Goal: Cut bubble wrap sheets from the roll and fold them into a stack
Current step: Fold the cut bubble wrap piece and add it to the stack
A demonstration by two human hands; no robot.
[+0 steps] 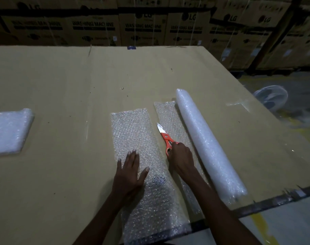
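A cut bubble wrap sheet (133, 131) lies flat on the cardboard-covered table (62, 89), running from mid-table to the near edge. My left hand (130, 172) presses flat on it with straight, spread fingers. My right hand (181, 158) grips the handles of orange scissors (165, 137), blades pointing away, in the gap between the cut sheet and the unrolled strip (165, 112). That strip leads to the bubble wrap roll (203, 138) lying diagonally on the right. A stack of folded sheets (9, 131) sits at the far left.
Cardboard boxes marked washing machine (143, 27) are stacked behind the table. A white fan (271, 98) stands on the floor to the right. The table's near right edge (267, 202) has a dark rim. A bit of clear tape (239, 104) lies right of the roll.
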